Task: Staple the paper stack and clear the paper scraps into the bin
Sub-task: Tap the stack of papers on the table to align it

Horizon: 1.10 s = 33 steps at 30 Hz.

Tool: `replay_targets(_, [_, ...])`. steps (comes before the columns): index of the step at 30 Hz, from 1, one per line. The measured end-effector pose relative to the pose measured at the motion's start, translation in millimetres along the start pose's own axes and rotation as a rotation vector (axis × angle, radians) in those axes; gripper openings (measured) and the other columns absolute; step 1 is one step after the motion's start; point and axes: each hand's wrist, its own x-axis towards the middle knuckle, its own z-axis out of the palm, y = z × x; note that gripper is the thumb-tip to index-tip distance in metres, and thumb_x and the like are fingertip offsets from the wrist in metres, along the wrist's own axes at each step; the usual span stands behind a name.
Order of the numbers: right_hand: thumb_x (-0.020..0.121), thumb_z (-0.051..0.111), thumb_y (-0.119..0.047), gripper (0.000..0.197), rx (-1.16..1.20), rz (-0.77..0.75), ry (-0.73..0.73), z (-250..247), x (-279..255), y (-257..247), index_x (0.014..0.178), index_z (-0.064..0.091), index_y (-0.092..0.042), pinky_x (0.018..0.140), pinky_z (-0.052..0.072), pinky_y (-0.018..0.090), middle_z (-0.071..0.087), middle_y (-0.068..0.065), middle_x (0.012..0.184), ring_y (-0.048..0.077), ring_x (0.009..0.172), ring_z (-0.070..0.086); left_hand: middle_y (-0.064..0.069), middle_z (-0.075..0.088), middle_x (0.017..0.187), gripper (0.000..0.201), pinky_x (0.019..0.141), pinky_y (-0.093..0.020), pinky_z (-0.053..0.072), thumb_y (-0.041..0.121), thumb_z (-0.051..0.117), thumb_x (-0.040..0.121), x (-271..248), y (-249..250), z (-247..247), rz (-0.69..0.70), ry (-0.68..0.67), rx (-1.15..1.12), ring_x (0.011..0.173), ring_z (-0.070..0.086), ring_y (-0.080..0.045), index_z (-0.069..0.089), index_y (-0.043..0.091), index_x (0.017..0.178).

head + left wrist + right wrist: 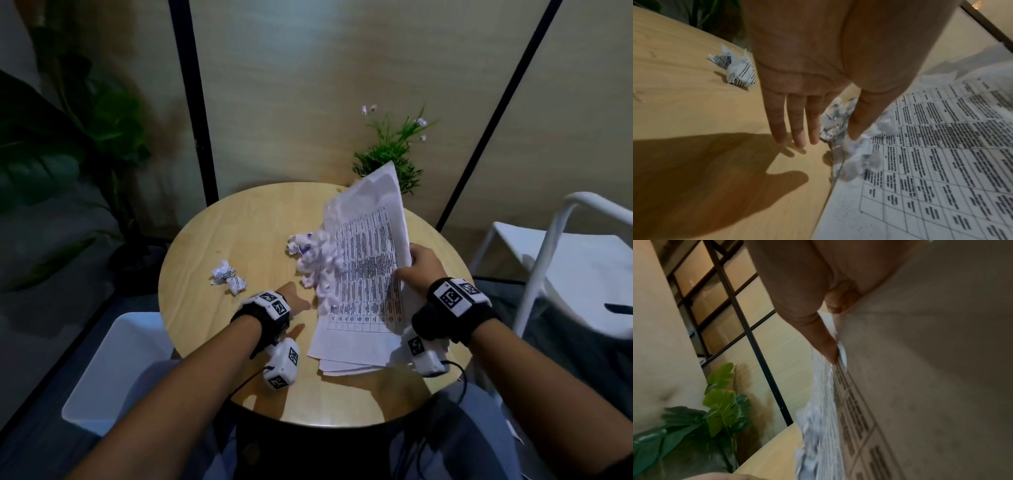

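Note:
A printed paper stack (366, 274) lies on the round wooden table (239, 222), its right edge raised and tilted to the left. My right hand (416, 270) pinches that raised edge, thumb on top (824, 337). Several crumpled paper scraps (318, 263) are sliding off the stack's left side onto the table. My left hand (294, 298) hovers flat and open just left of them, fingers (797, 105) straight and holding nothing. Two more crumpled scraps (228, 275) lie further left on the table (733, 69). No stapler is in view.
A white bin (113, 370) stands on the floor at the table's near left. A white chair (565, 267) is to the right. A small potted plant (390, 154) sits at the table's far edge, and a large leafy plant (68, 137) stands at the left.

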Motion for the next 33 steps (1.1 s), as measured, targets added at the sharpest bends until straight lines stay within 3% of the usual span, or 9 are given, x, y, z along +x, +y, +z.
replay_targets(6, [0.078,0.061,0.0,0.035,-0.062,-0.071,0.089,-8,1,-6,0.112,0.058,-0.007,0.052,0.034,0.022,0.063,0.016,0.097,0.024,0.078,0.052,-0.015,0.048,0.139,0.062,0.08,-0.034,0.05,0.023,0.055,0.092,0,-2,-6,0.086,0.076,-0.029,0.092,0.06,-0.024,0.027,0.012,0.147])
replay_targets(10, [0.079,0.061,-0.001,0.037,-0.009,-0.134,0.158,-16,-2,-10,0.114,0.059,-0.01,0.07,0.038,0.026,0.065,0.015,0.1,0.024,0.082,0.054,-0.015,0.042,0.145,0.067,0.104,-0.038,0.042,0.027,0.054,0.093,0,-1,-15,0.088,0.143,-0.097,0.129,0.047,-0.031,0.021,0.01,0.149])
replay_targets(14, [0.079,0.061,0.001,0.03,0.063,-0.224,0.245,-22,-8,-14,0.108,0.06,-0.004,0.082,0.047,0.037,0.066,0.019,0.102,0.033,0.094,0.06,-0.014,0.036,0.15,0.069,0.11,-0.037,0.037,0.031,0.055,0.092,-5,4,-25,0.16,0.228,-0.133,0.136,0.04,-0.029,0.021,0.009,0.148])
replay_targets(18, [0.079,0.065,0.0,0.029,0.185,-0.266,0.265,-22,-11,-10,0.107,0.06,-0.006,0.089,0.048,0.043,0.064,0.009,0.098,0.022,0.092,0.057,-0.012,0.031,0.153,0.077,0.112,-0.038,0.035,0.039,0.056,0.091,-15,23,-43,0.285,0.245,-0.192,0.138,0.038,-0.028,0.015,0.011,0.15])
replay_targets(20, [0.079,0.065,0.003,0.028,0.272,-0.289,0.265,-22,-13,-10,0.106,0.06,-0.004,0.087,0.048,0.041,0.061,0.006,0.096,0.019,0.091,0.055,-0.011,0.026,0.156,0.091,0.113,-0.04,0.034,0.049,0.058,0.086,-23,38,-53,0.356,0.257,-0.22,0.14,0.034,-0.027,0.006,0.013,0.151])
replay_targets(23, [0.08,0.065,0.005,0.027,0.459,-0.319,0.244,-25,-17,-12,0.103,0.058,-0.008,0.076,0.049,0.02,0.061,0.003,0.096,0.005,0.085,0.059,-0.006,0.026,0.156,0.11,0.115,-0.041,0.033,0.056,0.067,0.075,-38,53,-67,0.47,0.246,-0.309,0.141,0.032,-0.023,-0.004,0.019,0.151])
replay_targets(25, [0.082,0.064,0.003,0.025,0.571,-0.321,0.208,-28,-19,-15,0.095,0.056,-0.017,0.075,0.048,0.015,0.061,-0.005,0.091,-0.007,0.078,0.06,-0.005,0.036,0.15,0.099,0.114,-0.038,0.035,0.042,0.071,0.077,-49,60,-75,0.574,0.265,-0.37,0.135,0.041,-0.021,0.008,0.016,0.148])
replay_targets(29, [0.082,0.061,0.008,0.035,0.762,-0.28,0.154,-36,-19,-19,0.111,0.049,-0.01,0.083,0.051,0.026,0.061,-0.005,0.095,0.004,0.084,0.06,-0.002,0.046,0.132,0.086,0.101,-0.022,0.039,0.02,0.068,0.084,-67,77,-92,0.64,0.363,-0.452,0.121,0.049,-0.015,0.009,0.007,0.146])
replay_targets(33, [0.081,0.061,0.012,0.039,0.763,-0.27,0.14,-46,-21,-22,0.109,0.049,-0.012,0.086,0.05,0.034,0.06,-0.004,0.095,0.011,0.087,0.058,-0.012,0.046,0.134,0.067,0.094,-0.023,0.042,0.006,0.062,0.087,-77,91,-96,0.704,0.425,-0.463,0.111,0.048,-0.013,0.018,0.004,0.137])
